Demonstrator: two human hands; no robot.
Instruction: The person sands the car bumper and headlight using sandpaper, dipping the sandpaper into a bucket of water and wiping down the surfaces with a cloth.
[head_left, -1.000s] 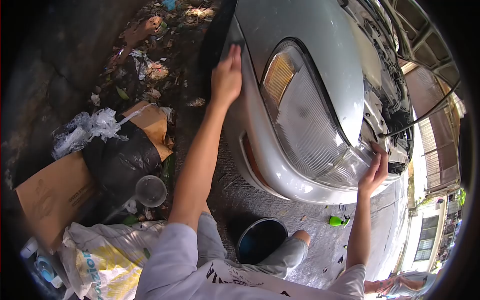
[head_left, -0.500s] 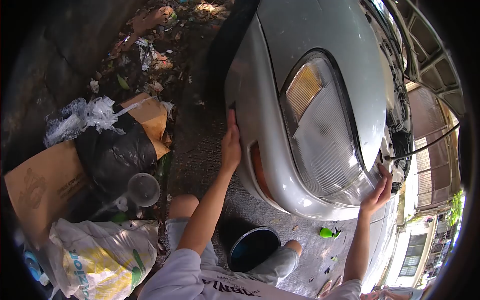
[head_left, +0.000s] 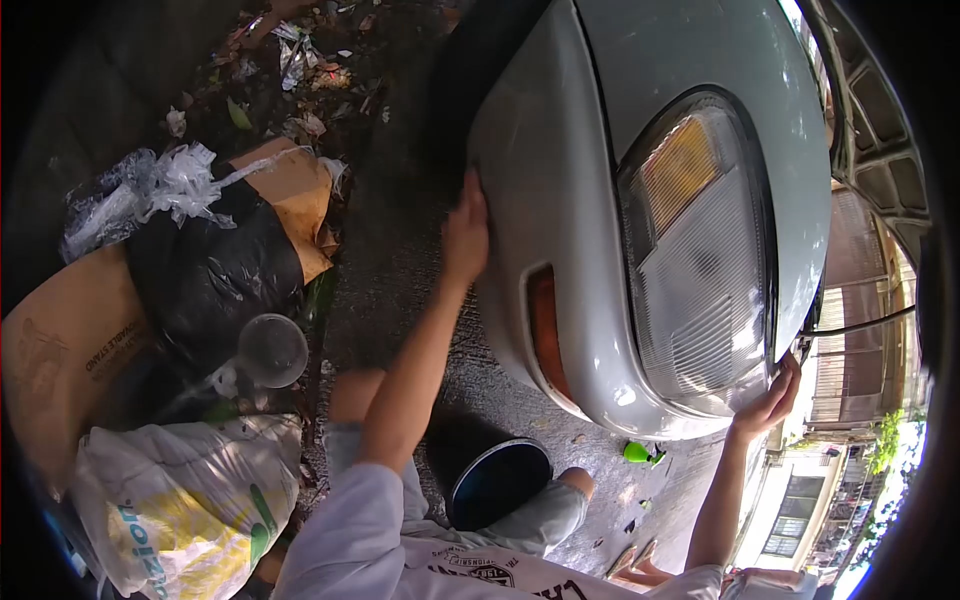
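Note:
In the head view, a silver car's front corner fills the middle, with its bumper point(head_left: 505, 290), an orange side marker point(head_left: 546, 335) and a clear headlight point(head_left: 705, 270) with an amber section. My left hand point(head_left: 465, 240) grips the bumper's rear side edge, fingers pointing up along it and partly hidden. Near the lower inner corner of the headlight, my right hand point(head_left: 768, 402) curls its fingers on the front edge of the bumper. A dark bucket point(head_left: 500, 485) stands between my knees.
A black bag point(head_left: 215, 270), cardboard point(head_left: 70, 350), a clear plastic cup point(head_left: 272, 350) and a white printed sack point(head_left: 190, 500) lie on the left. Beneath the car's front is a green spray bottle point(head_left: 637, 453). The raised hood point(head_left: 880, 130) is at upper right.
The view has shifted, so the car appears farther right and the bags farther left. Both hands remain against the bumper, the left slightly higher in view.

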